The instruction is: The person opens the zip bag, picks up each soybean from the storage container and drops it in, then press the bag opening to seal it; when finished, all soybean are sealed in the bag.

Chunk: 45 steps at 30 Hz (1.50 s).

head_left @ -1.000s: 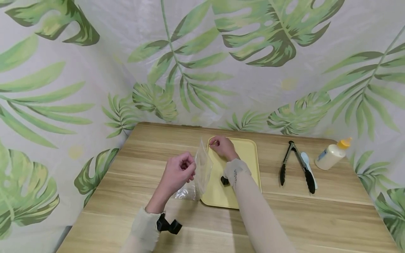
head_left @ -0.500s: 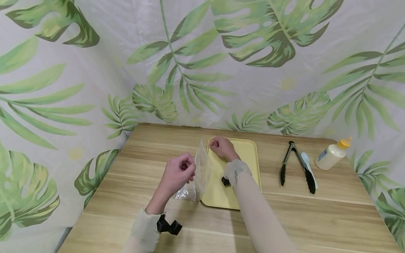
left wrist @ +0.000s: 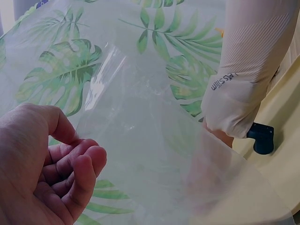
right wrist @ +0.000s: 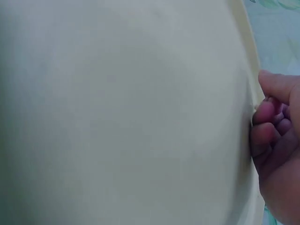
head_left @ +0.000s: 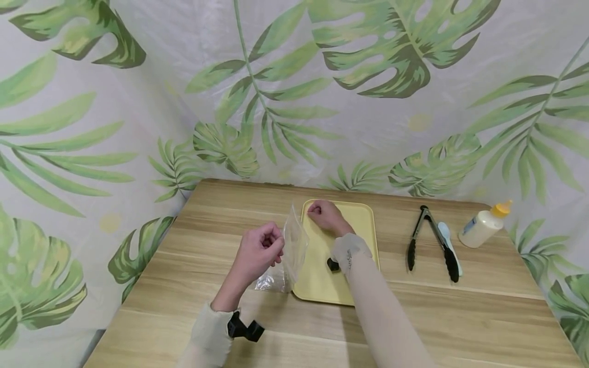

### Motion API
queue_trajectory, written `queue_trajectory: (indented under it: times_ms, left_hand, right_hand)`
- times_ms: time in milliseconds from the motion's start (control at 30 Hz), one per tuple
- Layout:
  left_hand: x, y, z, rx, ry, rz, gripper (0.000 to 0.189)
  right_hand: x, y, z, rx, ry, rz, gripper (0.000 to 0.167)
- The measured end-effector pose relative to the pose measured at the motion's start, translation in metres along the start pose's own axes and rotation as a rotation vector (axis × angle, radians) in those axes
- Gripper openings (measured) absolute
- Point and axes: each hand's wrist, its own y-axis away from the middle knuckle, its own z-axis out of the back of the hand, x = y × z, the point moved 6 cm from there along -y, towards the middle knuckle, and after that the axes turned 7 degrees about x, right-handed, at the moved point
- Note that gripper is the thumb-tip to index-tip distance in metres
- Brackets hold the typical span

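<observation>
My left hand (head_left: 258,251) pinches the edge of a clear plastic bag (head_left: 295,248) between thumb and forefinger. In the left wrist view the see-through bag (left wrist: 131,122) spreads out to the right of the fingertips. The bag stands up beside the left edge of a yellow tray (head_left: 317,283). Over the far left part of the tray is my right hand (head_left: 327,215), its fingers curled in. The right wrist view has this hand (right wrist: 281,126) at the tray's rim, thumb close to the forefinger. Whether something small lies between those fingertips cannot be made out.
To the right of the tray lie black-handled tongs (head_left: 432,237), spread in a V. A pale blue spoon (head_left: 445,232) lies partly under them. A white bottle with an orange cap (head_left: 482,228) is farther right. Leaf-patterned sheeting (head_left: 294,102) hangs behind the wooden table (head_left: 221,204).
My right hand and forearm have shifted slightly to the right over the tray. The left hand and the bag have stayed in place.
</observation>
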Motion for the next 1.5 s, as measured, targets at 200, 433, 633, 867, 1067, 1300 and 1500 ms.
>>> queue_trajectory:
  times_ms: [200,433,633,867,1067,1300,1500]
  left_hand:
    - [0.0,-0.001,-0.003,0.003,0.005,0.004,0.017]
    - [0.0,-0.002,-0.005,0.007,0.02,0.011,0.016]
    - [-0.002,-0.004,-0.008,0.02,0.018,0.018,0.017]
    - [-0.005,-0.005,-0.011,0.023,0.011,0.002,0.018]
    - [-0.003,-0.008,-0.014,0.025,0.015,-0.002,0.018]
    - [-0.004,-0.009,-0.015,0.029,0.012,-0.006,0.017]
    - [-0.005,-0.009,-0.016,0.032,0.002,-0.011,0.018]
  right_hand:
    - [0.001,0.013,0.013,0.046,-0.124,0.043,0.018]
    - [0.013,0.034,0.035,0.045,-0.272,0.079,0.025]
    - [0.032,0.053,0.043,0.042,-0.356,0.145,0.019]
    - [0.064,0.089,0.059,0.075,-0.38,0.218,0.02]
    - [0.092,0.118,0.068,0.102,-0.393,0.323,0.008]
    - [0.114,0.143,0.068,0.155,-0.356,0.385,0.005]
    - [0.127,0.156,0.064,0.16,-0.267,0.444,0.004]
